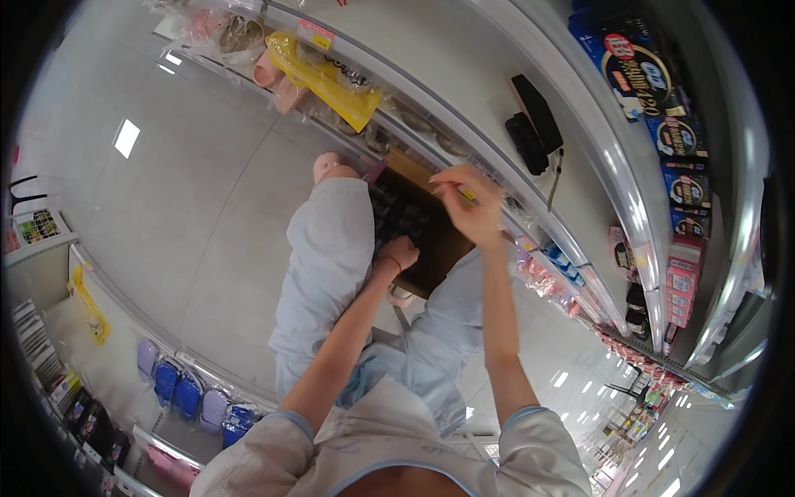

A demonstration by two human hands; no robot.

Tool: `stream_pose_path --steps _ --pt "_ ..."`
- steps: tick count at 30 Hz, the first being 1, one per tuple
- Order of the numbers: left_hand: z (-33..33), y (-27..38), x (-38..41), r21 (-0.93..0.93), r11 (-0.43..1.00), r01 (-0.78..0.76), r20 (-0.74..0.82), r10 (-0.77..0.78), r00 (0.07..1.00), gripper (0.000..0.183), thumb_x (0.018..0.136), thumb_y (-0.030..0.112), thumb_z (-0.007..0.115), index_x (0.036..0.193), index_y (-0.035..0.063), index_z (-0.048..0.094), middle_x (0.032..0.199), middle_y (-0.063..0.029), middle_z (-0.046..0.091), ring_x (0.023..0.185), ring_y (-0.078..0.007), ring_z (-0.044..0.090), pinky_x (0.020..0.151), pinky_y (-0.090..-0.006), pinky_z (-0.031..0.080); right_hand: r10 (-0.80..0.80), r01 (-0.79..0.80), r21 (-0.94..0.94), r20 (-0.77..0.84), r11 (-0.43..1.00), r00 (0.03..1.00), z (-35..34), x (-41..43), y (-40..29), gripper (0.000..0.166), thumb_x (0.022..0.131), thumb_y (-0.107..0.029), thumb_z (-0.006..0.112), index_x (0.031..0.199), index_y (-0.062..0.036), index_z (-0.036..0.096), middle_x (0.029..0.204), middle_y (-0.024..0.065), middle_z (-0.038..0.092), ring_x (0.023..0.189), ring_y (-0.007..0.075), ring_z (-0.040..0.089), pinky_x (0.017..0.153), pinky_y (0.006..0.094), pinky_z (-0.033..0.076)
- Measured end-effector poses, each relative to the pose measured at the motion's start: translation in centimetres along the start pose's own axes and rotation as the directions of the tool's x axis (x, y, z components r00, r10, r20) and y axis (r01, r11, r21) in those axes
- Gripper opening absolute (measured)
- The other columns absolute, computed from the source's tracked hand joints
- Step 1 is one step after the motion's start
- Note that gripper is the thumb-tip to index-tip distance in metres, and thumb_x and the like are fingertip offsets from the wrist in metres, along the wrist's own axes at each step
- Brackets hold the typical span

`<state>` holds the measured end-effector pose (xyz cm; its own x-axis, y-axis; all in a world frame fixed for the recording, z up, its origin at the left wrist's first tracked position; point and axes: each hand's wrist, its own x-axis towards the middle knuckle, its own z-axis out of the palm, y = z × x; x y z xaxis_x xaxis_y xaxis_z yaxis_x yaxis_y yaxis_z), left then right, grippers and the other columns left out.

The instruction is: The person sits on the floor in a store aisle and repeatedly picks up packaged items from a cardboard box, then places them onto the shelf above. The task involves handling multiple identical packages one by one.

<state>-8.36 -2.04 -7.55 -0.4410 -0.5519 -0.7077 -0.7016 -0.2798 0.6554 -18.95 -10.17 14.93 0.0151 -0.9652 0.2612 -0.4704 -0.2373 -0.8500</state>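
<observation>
Between my knees stands an open cardboard box with a brown flap raised at its far side. Dark packed items fill part of it, too dim to tell what they are. My left hand, a red cord on its wrist, is curled low over the box's near side; whether its fingers grip anything is hidden. Above the box's right side, close to the shelf edge, my right hand is raised and slightly blurred. Its fingers are bent with a gap between them, and no object shows in them.
Shelving runs along the right, with a black case and a dark strapped item on one board. Dark blue packs line a higher shelf. A yellow bag hangs over pink slippers. Blue slippers sit on the left shelving across the tiled floor.
</observation>
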Motion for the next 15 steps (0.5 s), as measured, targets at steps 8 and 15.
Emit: stream_pose_path --steps 8,15 --pt "-0.8 -0.2 -2.9 0.738 0.658 -0.15 0.389 -0.233 0.891 0.071 0.077 0.041 0.054 0.137 0.0153 0.028 0.144 -0.0103 0.019 0.134 -0.0296 0.012 0.104 -0.0576 0.003 0.731 -0.534 -0.504 0.536 0.679 0.422 10.0 -17.5 24.7 0.044 0.07 -0.026 0.063 0.106 -0.0015 0.057 0.107 0.024 0.056 0.102 0.0338 0.054 0.085 0.0404 0.044" --pt "-1.1 -1.9 -2.7 0.763 0.63 -0.145 0.246 -0.074 0.966 0.053 0.073 0.028 0.055 0.122 0.012 0.049 0.132 -0.0126 0.04 0.125 -0.0308 0.031 0.105 -0.0521 0.012 0.878 -0.49 -0.733 0.44 0.472 0.187 15.7 -27.7 30.5 0.051 0.077 -0.037 0.053 0.124 -0.0172 0.047 0.132 0.0155 0.039 0.119 0.0339 0.04 0.099 0.04 0.034"
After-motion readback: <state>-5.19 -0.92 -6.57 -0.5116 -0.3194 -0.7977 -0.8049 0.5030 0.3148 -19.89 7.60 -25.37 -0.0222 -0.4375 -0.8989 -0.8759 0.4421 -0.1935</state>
